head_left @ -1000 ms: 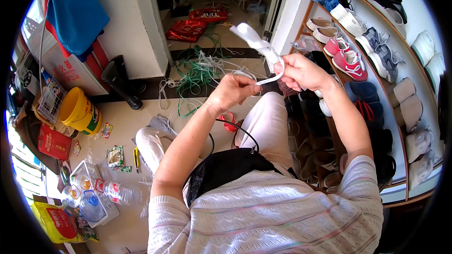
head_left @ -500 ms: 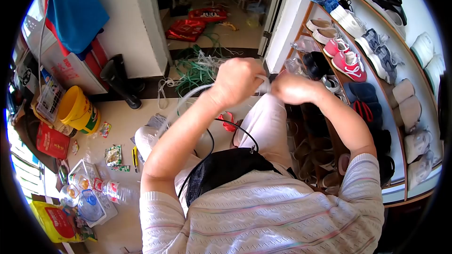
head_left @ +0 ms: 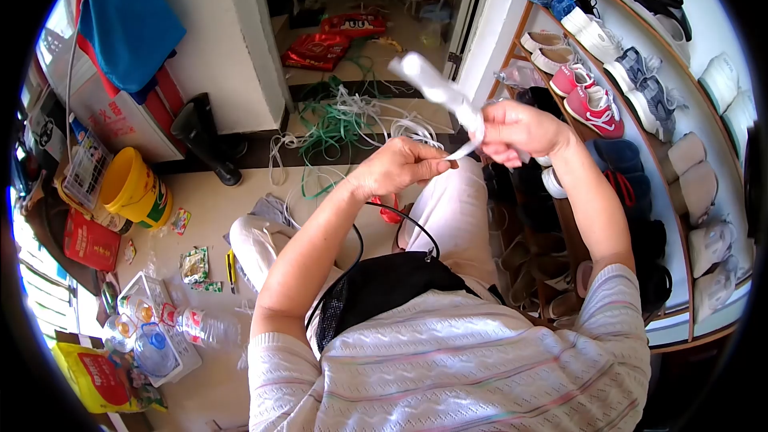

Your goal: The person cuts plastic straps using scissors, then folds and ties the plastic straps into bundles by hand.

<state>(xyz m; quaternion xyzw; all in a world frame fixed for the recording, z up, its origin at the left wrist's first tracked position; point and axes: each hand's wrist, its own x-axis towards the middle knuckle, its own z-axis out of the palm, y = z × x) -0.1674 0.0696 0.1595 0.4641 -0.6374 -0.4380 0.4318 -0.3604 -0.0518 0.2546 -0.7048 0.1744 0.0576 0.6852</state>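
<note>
A white strap bundle (head_left: 436,86), twisted and slightly blurred, sticks up and to the left out of my right hand (head_left: 520,130), whose fingers are closed around its lower end. My left hand (head_left: 404,166) pinches a short flat stretch of the same white strap, just left of and below my right hand. Both hands are above my lap, between my knees. Beyond them a loose tangle of green and white straps (head_left: 340,124) lies on the floor by the doorway.
A shoe rack (head_left: 680,220) with many shoes stands close on my right. On the left are a yellow bucket (head_left: 136,188), black boots (head_left: 206,140), a white basket (head_left: 188,358) with plastic bottles, and a yellow cutter (head_left: 231,272). Red bags (head_left: 318,51) lie past the doorway.
Half a second ago my hands were close together with the strap bundle mostly hidden. Now my left hand is lower, and the bundle points up again from my right hand.
</note>
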